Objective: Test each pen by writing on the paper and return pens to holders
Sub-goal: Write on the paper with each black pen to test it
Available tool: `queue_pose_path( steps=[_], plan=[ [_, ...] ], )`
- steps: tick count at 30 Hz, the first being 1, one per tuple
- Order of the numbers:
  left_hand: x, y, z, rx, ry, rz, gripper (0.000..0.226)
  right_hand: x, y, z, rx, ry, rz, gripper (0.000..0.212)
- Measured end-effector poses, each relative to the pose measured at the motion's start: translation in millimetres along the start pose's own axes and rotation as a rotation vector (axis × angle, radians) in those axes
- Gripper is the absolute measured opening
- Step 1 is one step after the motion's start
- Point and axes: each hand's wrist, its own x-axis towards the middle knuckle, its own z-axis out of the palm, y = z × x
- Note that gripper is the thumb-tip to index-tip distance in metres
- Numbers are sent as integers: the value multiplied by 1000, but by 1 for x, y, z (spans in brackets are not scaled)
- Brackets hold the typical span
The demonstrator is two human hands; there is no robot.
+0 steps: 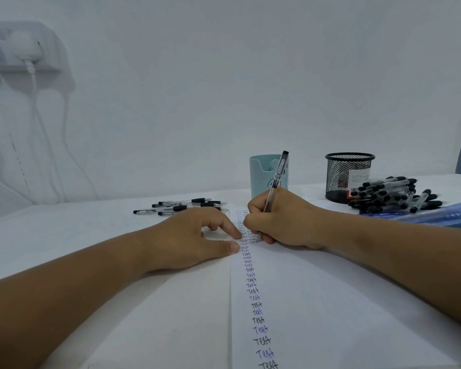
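Grip: right hand (282, 222) pinches pen (276, 181), tip on paper (317, 302) at frame centre | left hand (194, 238) flat, fingers steadying paper edge | advice: light pressure, short word, then drop in holder (268, 174).

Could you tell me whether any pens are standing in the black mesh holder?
No, the black mesh holder shows only a label through its mesh.

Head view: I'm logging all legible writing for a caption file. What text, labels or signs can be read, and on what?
"Test": handwritten again and again down the paper, in black and blue ink.
Sticker on the mesh holder: print too small to read.
Drawing on the teal holder: no readable words.
Pen in the right hand: markings illegible.
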Motion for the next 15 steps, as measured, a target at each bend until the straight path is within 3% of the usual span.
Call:
queue_pose_path(
  steps=[12,15],
  plan=[
    [0,1,0,7,0,11,16,0,0,0,-40,21,-43,35],
    [-1,1,0,9,0,13,16,0,1,2,52,64,-46,35]
  ],
)
